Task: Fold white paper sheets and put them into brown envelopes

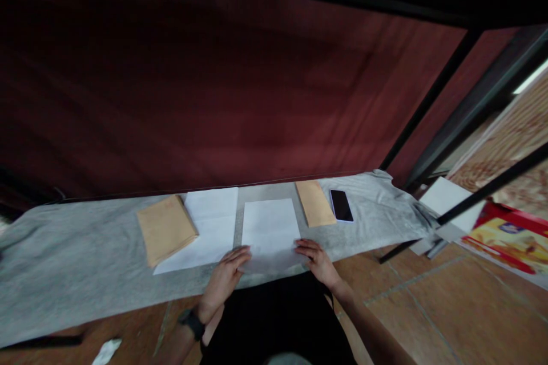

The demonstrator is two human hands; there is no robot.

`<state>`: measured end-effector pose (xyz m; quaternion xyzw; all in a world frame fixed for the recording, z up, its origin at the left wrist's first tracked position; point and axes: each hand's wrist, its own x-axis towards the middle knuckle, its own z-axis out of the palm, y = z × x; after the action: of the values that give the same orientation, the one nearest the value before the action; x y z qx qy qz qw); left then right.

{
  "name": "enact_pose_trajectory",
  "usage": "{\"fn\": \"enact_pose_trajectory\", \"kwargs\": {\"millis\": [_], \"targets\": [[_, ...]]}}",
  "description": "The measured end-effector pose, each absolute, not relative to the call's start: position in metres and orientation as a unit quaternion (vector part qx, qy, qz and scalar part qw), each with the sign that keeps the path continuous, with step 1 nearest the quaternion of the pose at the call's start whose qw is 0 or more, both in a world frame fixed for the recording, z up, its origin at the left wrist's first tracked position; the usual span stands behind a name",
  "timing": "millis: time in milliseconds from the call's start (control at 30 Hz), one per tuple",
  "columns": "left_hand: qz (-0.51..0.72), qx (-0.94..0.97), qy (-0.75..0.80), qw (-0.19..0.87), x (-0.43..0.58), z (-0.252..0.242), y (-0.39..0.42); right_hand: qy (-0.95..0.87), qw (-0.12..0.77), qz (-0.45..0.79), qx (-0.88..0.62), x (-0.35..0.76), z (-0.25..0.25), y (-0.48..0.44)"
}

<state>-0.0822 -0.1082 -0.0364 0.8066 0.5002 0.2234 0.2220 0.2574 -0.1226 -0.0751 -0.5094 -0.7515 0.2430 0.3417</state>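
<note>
A white sheet of paper (270, 228) lies in front of me on the grey cloth. At its near left edge my left hand (228, 271) has its fingers bent together on the paper. My right hand (314, 258) grips the right edge the same way, thumb side toward me. The sheet's near end is shaded and seems slightly raised. Left of it is a stack of white paper (216, 217), partly covered by a pile of brown envelopes (166, 228). To the right lies one more brown envelope (314, 203), apart from the sheet.
Beside the right envelope rests a dark-screened phone (341, 205). Grey cloth (85, 256) covers the narrow table, with a dark red panel (240, 91) behind. Black metal bars (432, 97) rise at the right, near a red and yellow box (509, 236). A white scrap (107, 351) is on the floor.
</note>
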Motion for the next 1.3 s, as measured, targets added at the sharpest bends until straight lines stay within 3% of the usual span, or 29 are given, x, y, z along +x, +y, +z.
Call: {"fn": "enact_pose_trajectory", "kwargs": {"millis": [267, 600, 767, 1067, 1300], "targets": [[0.185, 0.82, 0.498, 0.212, -0.083, -0.03, -0.113, -0.748, 0.333, 0.242, -0.52, 0.255, -0.076, -0.123], [0.244, 0.77, 0.526, 0.266, -0.085, -0.028, -0.097, -0.749, 0.332, 0.253, -0.515, 0.255, -0.068, -0.119], [0.326, 0.721, 0.562, 0.243, -0.074, -0.032, -0.08, -0.715, 0.321, 0.203, -0.587, 0.251, -0.065, -0.106], [0.35, 0.667, 0.614, 0.235, -0.058, -0.033, -0.054, -0.667, 0.302, 0.168, -0.66, 0.232, -0.061, -0.078], [0.282, 0.642, 0.692, 0.172, -0.044, -0.029, -0.019, -0.632, 0.228, 0.04, -0.739, 0.213, -0.06, -0.052]]}}
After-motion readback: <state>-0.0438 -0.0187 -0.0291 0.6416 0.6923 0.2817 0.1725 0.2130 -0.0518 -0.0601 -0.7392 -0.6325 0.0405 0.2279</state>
